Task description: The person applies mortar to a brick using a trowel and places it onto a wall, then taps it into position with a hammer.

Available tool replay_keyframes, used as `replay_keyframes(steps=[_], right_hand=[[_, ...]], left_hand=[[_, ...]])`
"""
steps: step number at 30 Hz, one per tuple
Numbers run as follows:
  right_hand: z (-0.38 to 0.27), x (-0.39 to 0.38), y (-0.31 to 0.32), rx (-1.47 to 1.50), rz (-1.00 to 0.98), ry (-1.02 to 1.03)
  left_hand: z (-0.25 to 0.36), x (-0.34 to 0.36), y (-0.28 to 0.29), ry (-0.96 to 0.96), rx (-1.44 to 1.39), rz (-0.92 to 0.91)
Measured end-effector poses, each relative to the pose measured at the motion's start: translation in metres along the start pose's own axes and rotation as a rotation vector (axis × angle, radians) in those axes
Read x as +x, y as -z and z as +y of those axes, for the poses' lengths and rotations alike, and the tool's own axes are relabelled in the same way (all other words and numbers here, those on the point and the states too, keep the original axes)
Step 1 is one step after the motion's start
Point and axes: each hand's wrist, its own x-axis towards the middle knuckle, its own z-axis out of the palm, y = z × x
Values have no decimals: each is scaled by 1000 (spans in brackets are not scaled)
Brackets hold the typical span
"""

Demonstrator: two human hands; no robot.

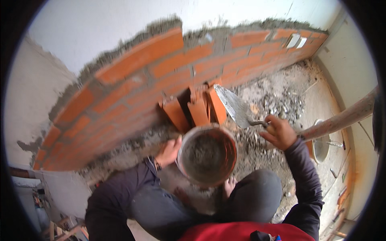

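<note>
My right hand (280, 132) is closed round the handle of a pointed trowel (236, 106). Its grey, mortar-smeared blade is raised to the left of the hand, above the rubble and beside some loose bricks. Between my knees stands a round bucket (232, 160) with grey wet mortar (204, 156) in it. At the bucket's left rim, my left hand (169, 151) grips the edge; part of its fingers is hidden. Just beyond the bucket, several orange hollow bricks (173, 114) lean upright against a low brick wall (169, 82).
Grey mortar lines the brick wall's uneven top, against a white wall (120, 24). Rubble (281, 98) covers the floor at right. A thick pole (341, 116) slants in there, near a second bucket (321, 148). Wood scraps (66, 231) lie at lower left.
</note>
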Motion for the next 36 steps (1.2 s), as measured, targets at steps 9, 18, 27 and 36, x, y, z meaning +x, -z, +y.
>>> replay_keyframes(steps=[9, 18, 27, 36], right_hand=[[-12, -10, -14, -566, -595, 6], [-18, 15, -74, -612, -746, 30], [-12, 17, -92, -402, -984, 52], [27, -22, -131, 173, -949, 65]], left_hand=[[86, 11, -33, -233, -59, 117], [83, 8, -44, -268, -66, 318], [77, 1, -51, -268, -112, 331], [83, -3, -50, -262, -90, 357]])
